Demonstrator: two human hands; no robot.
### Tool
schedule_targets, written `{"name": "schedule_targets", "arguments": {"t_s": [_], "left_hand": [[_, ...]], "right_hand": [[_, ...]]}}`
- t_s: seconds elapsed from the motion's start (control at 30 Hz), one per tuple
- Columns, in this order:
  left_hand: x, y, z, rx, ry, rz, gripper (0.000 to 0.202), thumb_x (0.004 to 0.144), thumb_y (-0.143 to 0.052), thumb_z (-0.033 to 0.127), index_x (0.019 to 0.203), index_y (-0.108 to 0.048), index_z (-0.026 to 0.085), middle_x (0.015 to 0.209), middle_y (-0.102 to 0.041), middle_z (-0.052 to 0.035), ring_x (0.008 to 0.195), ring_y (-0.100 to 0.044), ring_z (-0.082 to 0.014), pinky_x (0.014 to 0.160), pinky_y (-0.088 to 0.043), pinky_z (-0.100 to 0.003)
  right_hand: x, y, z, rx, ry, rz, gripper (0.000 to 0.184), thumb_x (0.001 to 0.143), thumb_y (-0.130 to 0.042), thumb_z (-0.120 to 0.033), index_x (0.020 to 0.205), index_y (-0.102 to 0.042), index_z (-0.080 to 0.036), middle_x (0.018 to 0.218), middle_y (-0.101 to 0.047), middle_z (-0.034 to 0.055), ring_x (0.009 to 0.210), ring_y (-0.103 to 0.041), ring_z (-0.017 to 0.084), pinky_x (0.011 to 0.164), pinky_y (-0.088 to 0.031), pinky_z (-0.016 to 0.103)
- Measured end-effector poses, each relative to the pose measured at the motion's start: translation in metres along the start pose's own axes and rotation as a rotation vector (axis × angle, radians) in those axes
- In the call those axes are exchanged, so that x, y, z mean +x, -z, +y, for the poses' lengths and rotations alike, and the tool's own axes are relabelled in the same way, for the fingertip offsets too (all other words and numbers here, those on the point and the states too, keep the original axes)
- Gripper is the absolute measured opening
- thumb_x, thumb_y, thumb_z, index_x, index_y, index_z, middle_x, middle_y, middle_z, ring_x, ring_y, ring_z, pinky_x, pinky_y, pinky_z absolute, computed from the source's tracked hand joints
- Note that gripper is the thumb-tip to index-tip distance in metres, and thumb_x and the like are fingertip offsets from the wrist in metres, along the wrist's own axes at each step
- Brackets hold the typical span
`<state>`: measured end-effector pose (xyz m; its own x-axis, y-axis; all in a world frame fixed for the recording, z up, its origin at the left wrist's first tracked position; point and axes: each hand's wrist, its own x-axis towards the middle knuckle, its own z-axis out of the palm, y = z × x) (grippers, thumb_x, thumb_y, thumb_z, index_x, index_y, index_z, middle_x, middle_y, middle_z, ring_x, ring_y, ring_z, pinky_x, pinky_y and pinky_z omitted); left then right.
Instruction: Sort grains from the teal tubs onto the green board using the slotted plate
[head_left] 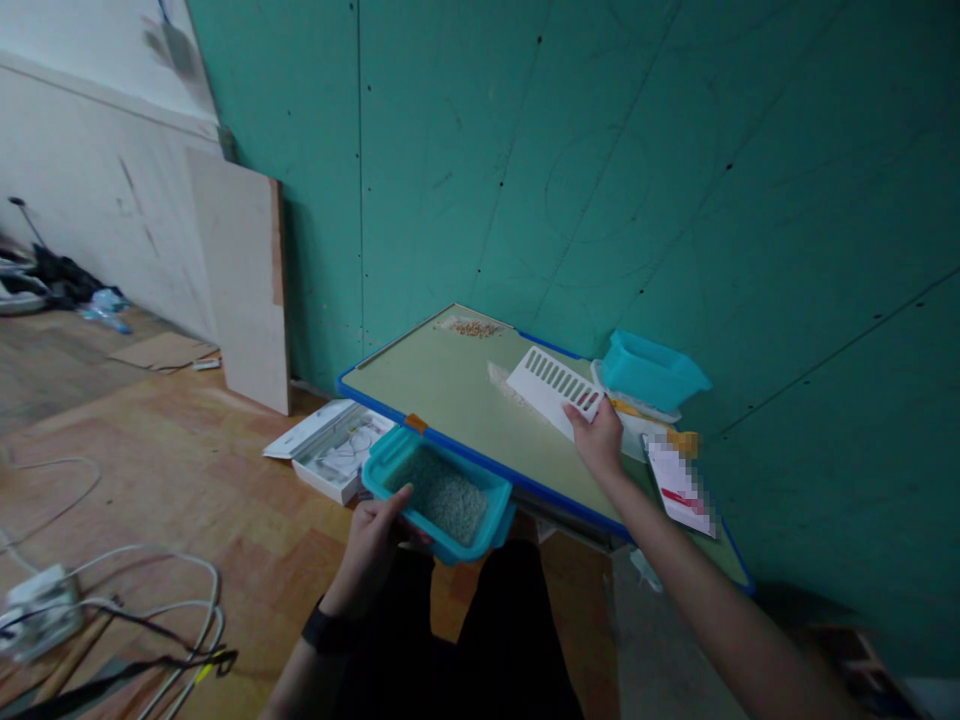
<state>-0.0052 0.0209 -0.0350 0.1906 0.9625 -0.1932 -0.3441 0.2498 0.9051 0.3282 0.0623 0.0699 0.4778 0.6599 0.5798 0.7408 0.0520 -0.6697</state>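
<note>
My left hand [375,545] grips the near rim of a teal plastic tub [439,492] filled with pale grains, held at the front edge of a small desk [420,375] with a blue border. My right hand [598,438] rests on the desk and holds the corner of a white slotted plastic card [553,388]. A thin line of pale grains [501,382] lies on the desk beside the card. A small pile of brownish grains [474,327] sits at the desk's far edge.
A second teal tub [651,370] stands on a white lid at the desk's back right, with a printed paper card [679,488] nearer. An open white box [334,450], a leaning board [240,280] and cables [135,610] are on the wooden floor at left.
</note>
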Motion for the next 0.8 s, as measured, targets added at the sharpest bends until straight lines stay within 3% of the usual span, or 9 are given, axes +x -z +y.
{"name": "schedule_targets", "arguments": {"t_s": [0.33, 0.63, 0.8], "left_hand": [[0.001, 0.003, 0.001, -0.030, 0.030, -0.023, 0.055, 0.077, -0.070, 0.058, 0.044, -0.070, 0.014, 0.045, -0.067, -0.0107, 0.040, -0.061, -0.0180, 0.045, -0.051, -0.027], [-0.002, -0.003, 0.000, -0.059, 0.024, -0.050, 0.052, 0.076, -0.073, 0.058, 0.046, -0.071, 0.016, 0.045, -0.067, -0.0073, 0.040, -0.062, -0.0177, 0.048, -0.054, -0.028], [-0.002, -0.008, -0.004, -0.061, 0.041, -0.047, 0.055, 0.072, -0.075, 0.061, 0.043, -0.069, 0.015, 0.041, -0.064, -0.0069, 0.039, -0.063, -0.0186, 0.046, -0.054, -0.028]], "right_hand": [[0.022, -0.049, -0.011, 0.115, 0.014, -0.099, 0.030, 0.070, -0.070, -0.046, 0.085, -0.056, -0.024, 0.087, -0.073, 0.0089, 0.081, -0.067, 0.029, 0.076, -0.051, 0.040], [-0.005, -0.048, -0.028, 0.193, 0.054, -0.169, 0.028, 0.075, -0.071, -0.047, 0.086, -0.058, -0.025, 0.082, -0.074, 0.0051, 0.076, -0.068, 0.027, 0.069, -0.051, 0.036], [-0.011, -0.050, -0.034, 0.292, 0.048, -0.218, 0.028, 0.075, -0.073, -0.046, 0.086, -0.059, -0.025, 0.082, -0.074, 0.0038, 0.077, -0.069, 0.025, 0.073, -0.052, 0.037]]}}
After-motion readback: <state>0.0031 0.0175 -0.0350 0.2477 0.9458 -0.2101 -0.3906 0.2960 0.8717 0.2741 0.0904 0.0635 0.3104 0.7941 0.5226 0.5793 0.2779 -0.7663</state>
